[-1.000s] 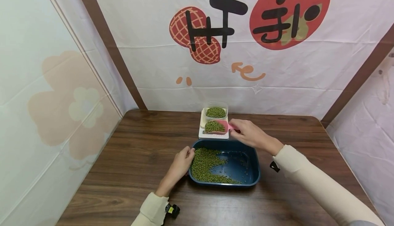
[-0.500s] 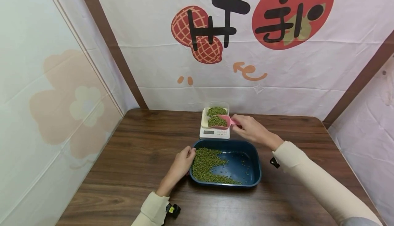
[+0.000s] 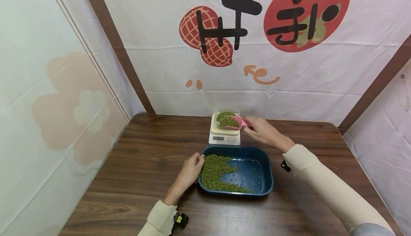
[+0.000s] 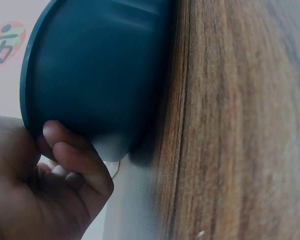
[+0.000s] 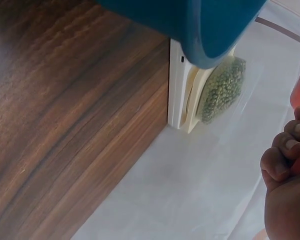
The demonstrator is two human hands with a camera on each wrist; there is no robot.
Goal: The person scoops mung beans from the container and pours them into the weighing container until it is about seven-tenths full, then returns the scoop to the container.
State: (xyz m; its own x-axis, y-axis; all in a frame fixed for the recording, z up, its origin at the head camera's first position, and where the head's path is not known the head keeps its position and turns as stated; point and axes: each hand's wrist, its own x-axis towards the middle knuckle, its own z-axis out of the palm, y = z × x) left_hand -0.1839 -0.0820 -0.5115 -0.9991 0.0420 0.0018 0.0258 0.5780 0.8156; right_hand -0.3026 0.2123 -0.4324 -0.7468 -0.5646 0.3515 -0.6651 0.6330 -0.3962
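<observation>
My left hand (image 3: 191, 168) pinches the left rim of a blue plastic tub (image 3: 248, 192); in the left wrist view its fingers (image 4: 80, 160) curl against the tub's outer wall. Green mung beans (image 3: 213, 173) lie heaped along the tub's left side. With my right hand (image 3: 262, 131) I grip the handle of a pink scoop (image 3: 239, 121) loaded with beans. In the head view the scoop overlaps the near side of a clear plastic container (image 3: 236, 110), which has beans in it. That container rests on a white kitchen scale (image 3: 224, 140).
The scale stands on the wooden table (image 3: 154, 150) near its back edge, just behind the tub. A printed white cloth (image 3: 160, 68) hangs behind the table, with more cloth at both sides.
My right hand has carried the loaded scoop away from me, off the scale's front panel and up to the clear container. My left hand stays on the tub.
</observation>
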